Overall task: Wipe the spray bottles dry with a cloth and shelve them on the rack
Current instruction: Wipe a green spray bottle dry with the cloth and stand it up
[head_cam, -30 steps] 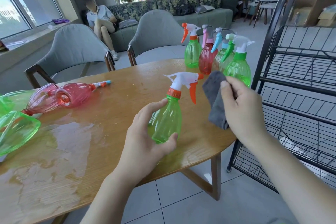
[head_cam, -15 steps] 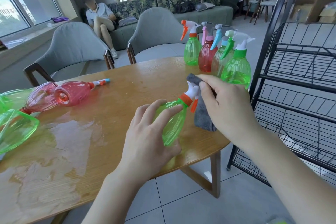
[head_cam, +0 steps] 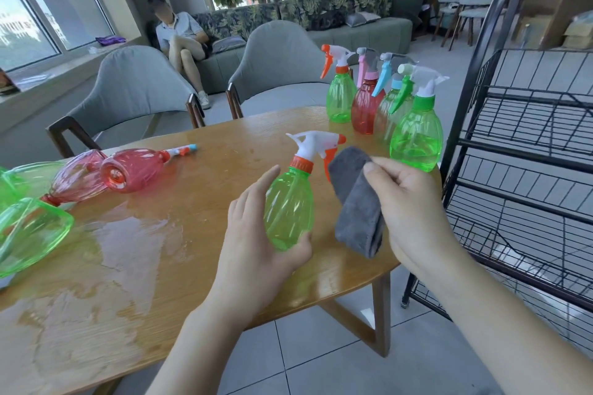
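Head view: left hand (head_cam: 256,234) grips green spray bottle (head_cam: 288,205) upright above the table (head_cam: 144,266) edge. Right hand (head_cam: 414,208) pinches folded grey cloth (head_cam: 356,202), just right of the bottle, apart from it. Four more bottles (head_cam: 385,102) stand beyond the right hand; black rack (head_cam: 526,170) to its right. Wet patch (head_cam: 106,253) left of the left hand.

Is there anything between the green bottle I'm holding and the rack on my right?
Partly. Your right hand with the gray cloth sits between the held bottle and the rack. Otherwise nothing visible blocks it.
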### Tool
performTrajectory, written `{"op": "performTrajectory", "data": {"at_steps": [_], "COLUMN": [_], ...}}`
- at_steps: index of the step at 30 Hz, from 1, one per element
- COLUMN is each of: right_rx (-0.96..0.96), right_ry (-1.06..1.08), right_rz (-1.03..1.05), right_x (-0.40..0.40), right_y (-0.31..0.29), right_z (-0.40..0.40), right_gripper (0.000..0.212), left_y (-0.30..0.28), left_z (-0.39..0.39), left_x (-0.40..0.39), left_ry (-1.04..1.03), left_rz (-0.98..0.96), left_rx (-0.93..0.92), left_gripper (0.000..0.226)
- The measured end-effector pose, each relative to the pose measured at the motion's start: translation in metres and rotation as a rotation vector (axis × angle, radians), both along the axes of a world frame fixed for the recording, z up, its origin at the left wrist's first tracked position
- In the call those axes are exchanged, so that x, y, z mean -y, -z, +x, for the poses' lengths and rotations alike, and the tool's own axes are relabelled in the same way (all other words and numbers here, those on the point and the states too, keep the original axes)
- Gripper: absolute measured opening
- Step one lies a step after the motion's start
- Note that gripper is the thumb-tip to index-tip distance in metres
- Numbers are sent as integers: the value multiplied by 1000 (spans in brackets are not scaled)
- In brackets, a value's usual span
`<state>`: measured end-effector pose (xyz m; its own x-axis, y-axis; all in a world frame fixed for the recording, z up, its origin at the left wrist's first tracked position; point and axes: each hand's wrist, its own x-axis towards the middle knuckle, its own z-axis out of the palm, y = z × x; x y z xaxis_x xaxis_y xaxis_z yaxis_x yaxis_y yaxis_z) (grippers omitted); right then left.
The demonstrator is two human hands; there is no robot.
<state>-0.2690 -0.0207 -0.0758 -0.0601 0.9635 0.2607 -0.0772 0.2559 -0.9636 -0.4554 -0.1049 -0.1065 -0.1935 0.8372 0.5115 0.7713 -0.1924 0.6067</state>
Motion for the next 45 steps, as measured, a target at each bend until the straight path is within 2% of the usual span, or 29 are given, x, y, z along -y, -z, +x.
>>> {"op": "performTrajectory", "data": {"at_steps": [2,6,9,13,16,18,20,22,26,29,31,33,37,39,41,43,45], "right_rx": [12,16,-50,-102,-129,-177,-208,-181,-156,-178,-182,-178,-197,-203,-201,-185,-134], "right_ry": [-45,-83,-83,-86,-108,-116,-154,-161,-108,-104,-105,-112,-222,-243,-181,-120,-62], "right_rz": [-68,-106,-137,-174,-216,-247,-242,-190,-69,-10,14,18,-27,-25,-8,22,55], "right_x": [2,2,3,6,5,5,8,12,13,13,15,12,3,1,1,4,11], "right_y": [6,8,7,5,4,0,-2,-2,-2,1,3,5,3,2,4,7,8], "right_z": [-9,-18,-22,-18,-15,-15,-17,-19,-25,-28,-28,-26,-19,-18,-21,-27,-32], "right_gripper": [23,36,37,21,38,35,20,33,24,20,19,19,14,13,23,36,37], "left_y": [2,0,-2,-7,-12,-15,-16,-11,10,24,26,22,1,-6,-5,2,11], "left_z": [3,3,0,-4,-10,-10,-8,-2,25,40,42,40,25,14,13,20,30], "left_x": [0,0,2,5,10,14,14,13,11,9,6,6,12,12,9,7,6], "left_ry": [15,35,110,167,322,392,377,331,103,-86,-178,-165,140,226,198,92,-11], "left_rz": [-5,-12,-32,-74,-160,-186,-151,-93,46,122,150,128,-72,-144,-142,-66,24], "left_rx": [13,-12,-53,-55,90,224,203,111,-82,-162,-222,-203,146,260,242,127,7], "left_gripper": [95,95,94,92,78,66,65,70,89,105,108,107,84,79,76,76,82]}}
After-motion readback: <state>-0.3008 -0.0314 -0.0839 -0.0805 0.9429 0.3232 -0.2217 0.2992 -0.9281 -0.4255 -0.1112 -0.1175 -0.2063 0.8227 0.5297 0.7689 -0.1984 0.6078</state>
